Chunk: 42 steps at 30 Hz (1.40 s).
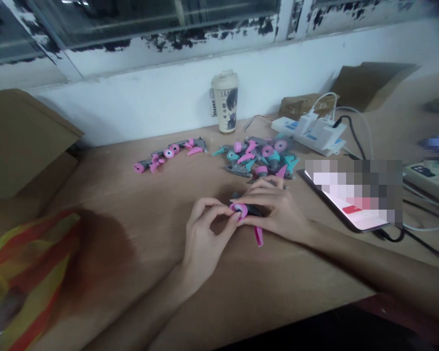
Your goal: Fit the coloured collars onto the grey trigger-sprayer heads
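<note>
Both hands meet over the wooden table, working on one pink-and-grey trigger spray head (258, 236). My left hand (204, 239) pinches its round pink collar between thumb and fingertips; something pale shows inside the ring. Wrapped about the grey body from the other side is my right hand (283, 207), which hides much of it. The pink trigger sticks out below the right hand. Just beyond the hands lies a pile of similar spray heads (267, 151) in grey, pink and teal. A smaller row of pink-and-grey spray heads (169, 153) lies farther left.
A lidded cup (226, 109) stands against the wall. At right are a power strip (327, 141) with chargers and cables, and a lit phone (336, 207). Cardboard boxes (18, 141) stand left, another box (369, 83) back right. A red-yellow bag (32, 273) occupies the near left.
</note>
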Each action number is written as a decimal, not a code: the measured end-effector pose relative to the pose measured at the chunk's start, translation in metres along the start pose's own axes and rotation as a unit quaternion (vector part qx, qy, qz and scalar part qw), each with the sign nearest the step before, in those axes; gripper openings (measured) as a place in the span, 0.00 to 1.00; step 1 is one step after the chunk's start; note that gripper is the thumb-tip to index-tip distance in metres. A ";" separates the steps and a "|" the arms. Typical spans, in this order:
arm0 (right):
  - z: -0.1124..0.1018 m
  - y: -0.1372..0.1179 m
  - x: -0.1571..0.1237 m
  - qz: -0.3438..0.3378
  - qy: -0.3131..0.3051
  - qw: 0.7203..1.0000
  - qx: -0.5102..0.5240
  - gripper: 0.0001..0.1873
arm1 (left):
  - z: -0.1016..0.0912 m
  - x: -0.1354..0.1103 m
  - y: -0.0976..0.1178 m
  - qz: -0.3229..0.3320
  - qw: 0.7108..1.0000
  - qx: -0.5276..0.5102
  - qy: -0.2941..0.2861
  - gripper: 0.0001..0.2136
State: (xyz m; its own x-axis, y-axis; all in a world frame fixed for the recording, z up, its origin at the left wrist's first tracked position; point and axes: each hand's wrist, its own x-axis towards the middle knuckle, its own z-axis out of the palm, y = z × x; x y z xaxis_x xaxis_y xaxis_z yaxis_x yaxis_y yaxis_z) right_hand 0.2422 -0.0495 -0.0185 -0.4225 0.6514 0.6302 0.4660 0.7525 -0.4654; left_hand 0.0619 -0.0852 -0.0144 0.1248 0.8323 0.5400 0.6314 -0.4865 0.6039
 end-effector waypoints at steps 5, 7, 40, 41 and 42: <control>0.001 0.002 0.001 0.039 0.003 0.999 0.023 0.14 | -0.007 0.001 0.002 0.081 0.996 0.012 -0.021 0.07; 0.002 0.004 0.001 0.046 -0.008 0.999 0.027 0.13 | -0.009 0.001 0.001 0.112 0.993 0.014 -0.040 0.07; 0.009 -0.025 0.010 0.059 0.007 0.998 0.000 0.13 | -0.021 0.009 -0.019 0.244 0.967 0.021 0.071 0.07; 0.008 -0.026 0.011 0.061 0.021 0.998 0.000 0.14 | -0.021 0.008 -0.020 0.240 0.967 0.020 0.089 0.08; 0.006 -0.027 0.011 0.061 0.034 0.998 0.001 0.14 | -0.021 0.007 -0.020 0.241 0.966 0.021 0.097 0.09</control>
State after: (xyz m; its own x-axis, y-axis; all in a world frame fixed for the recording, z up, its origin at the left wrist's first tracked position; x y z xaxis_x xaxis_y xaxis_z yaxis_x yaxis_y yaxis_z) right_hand 0.2199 -0.0616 -0.0030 -0.3096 0.7298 0.6095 0.5097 0.6685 -0.5416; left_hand 0.0341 -0.0747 -0.0109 0.2690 0.4454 0.8540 0.5670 -0.7900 0.2334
